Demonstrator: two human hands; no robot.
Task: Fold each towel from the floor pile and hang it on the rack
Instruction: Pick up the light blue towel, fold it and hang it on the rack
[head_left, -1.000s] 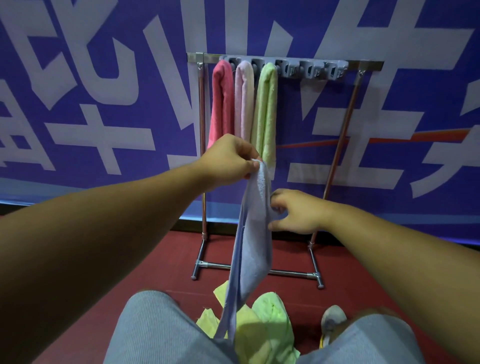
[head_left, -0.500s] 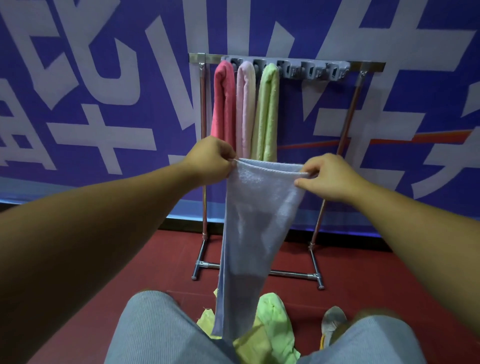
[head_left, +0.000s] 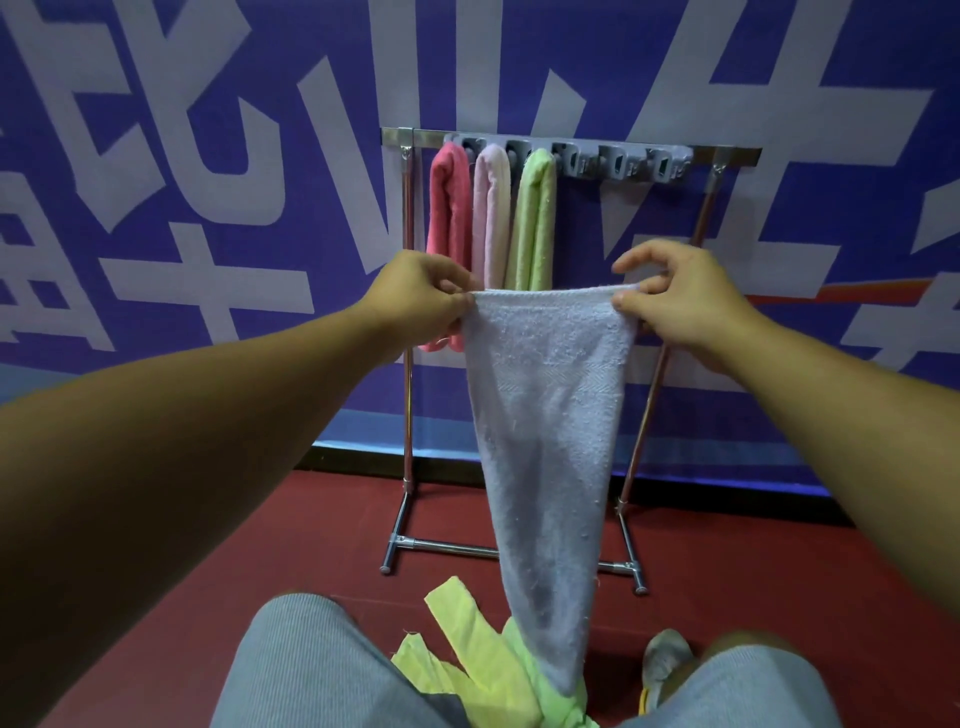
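A light blue towel (head_left: 545, 431) hangs stretched between my hands, narrowing down to the floor pile. My left hand (head_left: 421, 296) pinches its top left corner and my right hand (head_left: 675, 301) pinches its top right corner, so the top edge is taut and level. Behind it stands the metal rack (head_left: 410, 405) with a grey clip bar (head_left: 623, 163) on top. On the rack hang a red towel (head_left: 447, 208), a pink towel (head_left: 491, 213) and a green towel (head_left: 535, 218), side by side at the left. Yellow and green towels (head_left: 483, 660) lie piled on the floor between my knees.
The blue banner wall (head_left: 208, 208) with large white characters stands right behind the rack. The floor (head_left: 779, 571) is dark red. My knees in grey shorts (head_left: 311, 670) and a light shoe (head_left: 665, 660) sit at the bottom. Several clips on the bar's right part hold nothing.
A second ago my left hand held the bunched towel by one point while my right hand reached to its edge. The hands have moved apart, and the towel's top edge is spread wide.
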